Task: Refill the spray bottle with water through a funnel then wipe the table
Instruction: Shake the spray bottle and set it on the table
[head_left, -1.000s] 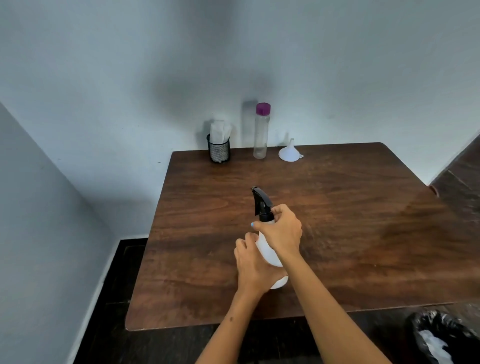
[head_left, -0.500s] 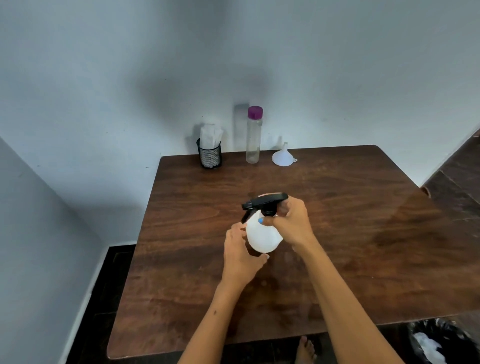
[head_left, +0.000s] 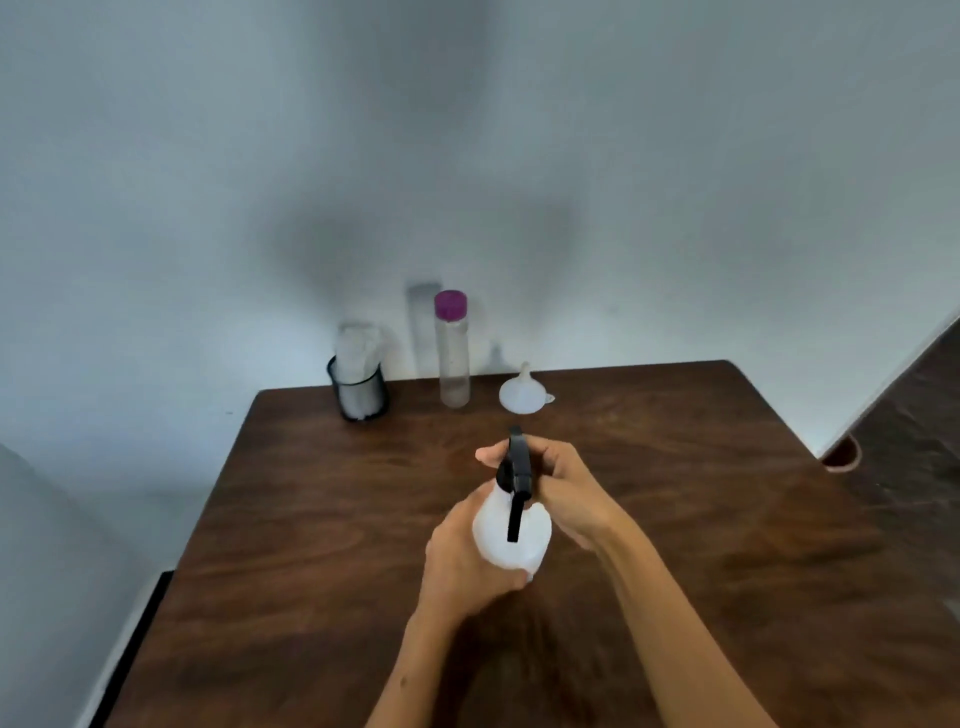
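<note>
A: Item one?
B: Spray bottle (head_left: 511, 540), white body, black trigger head (head_left: 516, 470). Location: above the middle of the wooden tabletop (head_left: 727, 519); whether its base touches the wood cannot be told.

A: Holders?
B: Left hand (head_left: 465, 564), fingers curled round the white body from the left and below. Right hand (head_left: 563, 488), fingers and thumb closed about the black head at the neck.

A: Item two?
B: Funnel (head_left: 523, 395), white, resting wide mouth down with its spout up, at the far edge of the tabletop near the wall (head_left: 623, 208). Well apart from both hands.

A: Item three?
B: Tall clear bottle (head_left: 453, 358), purple cap (head_left: 450, 304), upright, just left of the funnel, cap on.

A: Item four?
B: Black mesh cup (head_left: 358, 392), far left corner, holding white paper or cloth (head_left: 356, 345); which of the two cannot be told.

A: Anything further?
B: Dark surface (head_left: 914, 441) at the right, beside the tabletop, partly in frame.
</note>
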